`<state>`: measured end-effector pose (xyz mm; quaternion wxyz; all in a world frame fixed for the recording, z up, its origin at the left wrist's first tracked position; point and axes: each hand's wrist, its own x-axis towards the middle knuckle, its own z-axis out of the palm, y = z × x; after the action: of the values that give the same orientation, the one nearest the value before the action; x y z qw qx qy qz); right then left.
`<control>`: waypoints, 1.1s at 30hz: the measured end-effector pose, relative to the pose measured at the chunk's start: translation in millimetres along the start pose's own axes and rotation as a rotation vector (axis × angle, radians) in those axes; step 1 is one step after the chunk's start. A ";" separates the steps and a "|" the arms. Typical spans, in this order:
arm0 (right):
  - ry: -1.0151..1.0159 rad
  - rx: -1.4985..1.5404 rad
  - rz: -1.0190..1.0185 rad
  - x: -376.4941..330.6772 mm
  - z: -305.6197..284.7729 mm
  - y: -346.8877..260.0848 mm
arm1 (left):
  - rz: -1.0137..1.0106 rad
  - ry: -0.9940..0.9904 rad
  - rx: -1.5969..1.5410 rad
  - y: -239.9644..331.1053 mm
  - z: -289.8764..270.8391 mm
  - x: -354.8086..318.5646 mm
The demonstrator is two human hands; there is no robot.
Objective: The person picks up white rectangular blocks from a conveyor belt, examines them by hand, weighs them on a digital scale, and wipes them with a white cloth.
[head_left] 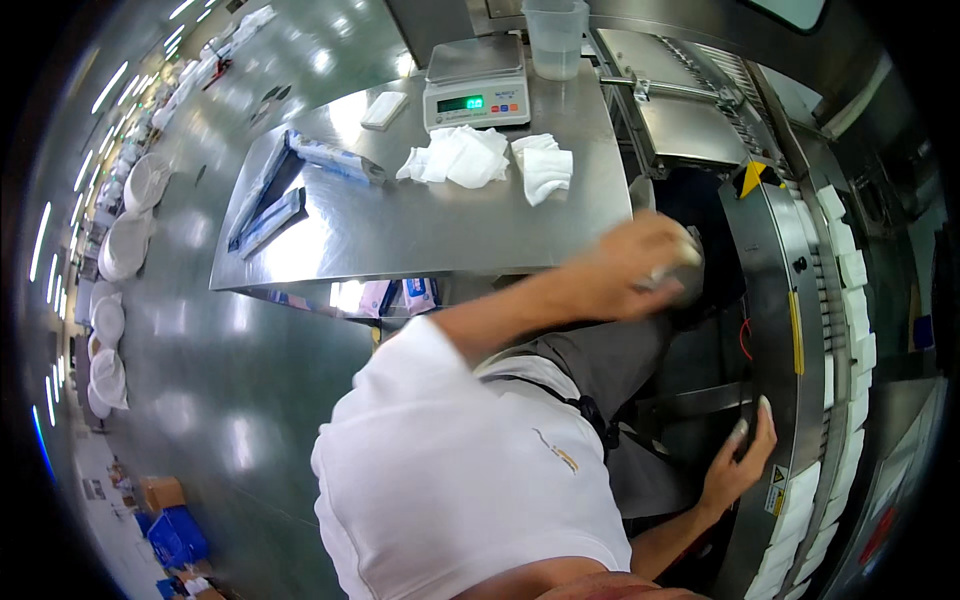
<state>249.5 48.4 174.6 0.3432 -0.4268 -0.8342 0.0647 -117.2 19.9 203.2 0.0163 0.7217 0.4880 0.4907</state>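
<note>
My left hand [650, 265] reaches across, past the steel table's right edge, in front of the dark gap beside the conveyor. It is smeared by motion with its fingers bent, and I cannot tell whether it holds anything. Lower right, my right hand [738, 465] is open, thumb and fingers apart with nothing between them, close to the conveyor's side rail [785, 330]. Pale coverings show on some fingertips. White folded wipes or cloths [466, 156] lie on the table, and a smaller folded one [543, 168] is just right of them.
On the steel table [430, 235] stand a digital scale [476, 85] and a clear plastic jug [555, 40]. Blue-and-white packaging film [270, 190] and a white flat block [384, 110] lie left. Several white folded stacks [852, 270] line the conveyor. Pink packs [418, 294] sit under the tabletop.
</note>
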 end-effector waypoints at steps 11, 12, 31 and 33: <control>-0.261 0.321 -0.168 24.8 89.3 -33.1 | -0.855 0.182 0.588 -94.4 -167.2 -108.7; -0.270 0.320 -0.195 24.4 94.6 -38.5 | -0.779 0.163 0.746 -95.8 -156.8 -115.8; -0.271 0.494 -0.359 167.3 197.8 -208.6 | -0.413 -0.405 0.763 -96.3 -309.0 -124.1; -0.210 0.441 -0.481 191.7 242.7 -200.9 | -0.478 -0.238 0.428 -94.9 -253.6 -96.9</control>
<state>-113.8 112.3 170.9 0.3451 -0.1245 -0.9075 0.2044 -370.3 -115.7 219.7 0.0358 0.6263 0.7298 0.2717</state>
